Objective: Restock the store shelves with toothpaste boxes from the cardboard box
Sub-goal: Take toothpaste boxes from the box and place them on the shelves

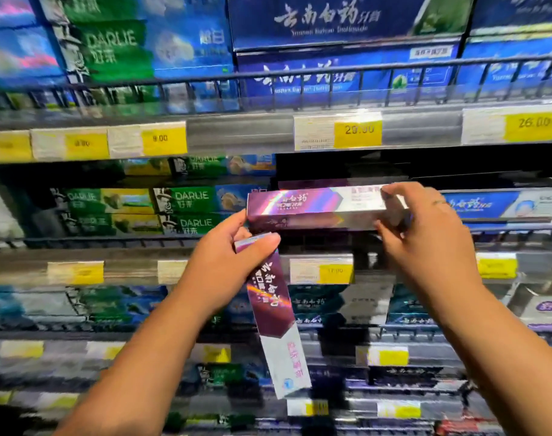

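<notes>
My right hand grips the right end of a purple and silver toothpaste box, held level at the front of a dark gap on the second shelf. My left hand holds a second, matching toothpaste box by its top end; that box hangs down at a slant, and the hand's fingertips touch the left end of the level box. The cardboard box is out of view.
Green Darlie boxes fill the shelf left of the gap, blue boxes sit to its right. A black wire rail fronts the shelf above. Yellow price tags line the shelf edges. Lower shelves hold more boxes.
</notes>
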Demonstrator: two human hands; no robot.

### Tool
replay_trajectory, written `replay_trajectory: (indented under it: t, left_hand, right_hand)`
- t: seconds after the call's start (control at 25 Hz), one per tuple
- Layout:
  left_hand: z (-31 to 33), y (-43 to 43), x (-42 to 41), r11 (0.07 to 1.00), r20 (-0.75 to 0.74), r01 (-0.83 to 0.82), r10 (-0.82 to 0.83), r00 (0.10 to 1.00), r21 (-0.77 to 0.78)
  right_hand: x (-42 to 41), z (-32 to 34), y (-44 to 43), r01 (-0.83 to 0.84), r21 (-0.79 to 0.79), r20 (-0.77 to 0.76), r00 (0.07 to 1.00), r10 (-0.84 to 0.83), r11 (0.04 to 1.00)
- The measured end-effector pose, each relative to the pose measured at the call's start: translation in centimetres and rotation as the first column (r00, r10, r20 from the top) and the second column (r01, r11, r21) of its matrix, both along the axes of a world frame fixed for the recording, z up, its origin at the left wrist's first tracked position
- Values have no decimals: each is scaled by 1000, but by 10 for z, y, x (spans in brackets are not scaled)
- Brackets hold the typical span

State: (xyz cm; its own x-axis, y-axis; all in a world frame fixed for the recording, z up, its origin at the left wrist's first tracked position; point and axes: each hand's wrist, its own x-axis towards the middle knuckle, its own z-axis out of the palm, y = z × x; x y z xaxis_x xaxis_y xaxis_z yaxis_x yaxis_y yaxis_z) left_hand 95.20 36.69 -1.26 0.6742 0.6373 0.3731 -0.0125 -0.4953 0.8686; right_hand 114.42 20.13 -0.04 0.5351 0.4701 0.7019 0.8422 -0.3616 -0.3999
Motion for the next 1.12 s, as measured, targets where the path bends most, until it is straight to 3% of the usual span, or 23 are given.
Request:
replay_trajectory:
  t: [0.32, 0.6, 0.88, 1.12]
  left_hand:
    - [5, 7, 14, 995, -177, -46, 61, 982, 87]
    - [9, 9, 24, 990, -378, -34, 84, 922, 136]
    - [13, -5, 21, 987, -387, -68, 122, 914, 148]
    - [0, -12, 23, 989, -274, -142, 149, 950, 46]
  right_hand:
    - [2, 9, 10, 215, -317, 129, 975, -183, 924]
    - [2, 5, 10, 277, -494, 127, 961, -247, 824]
    - [-1, 2, 9, 259, -543, 151, 966, -210, 799]
    - [5, 0, 3, 195, -513, 99, 981, -168, 836]
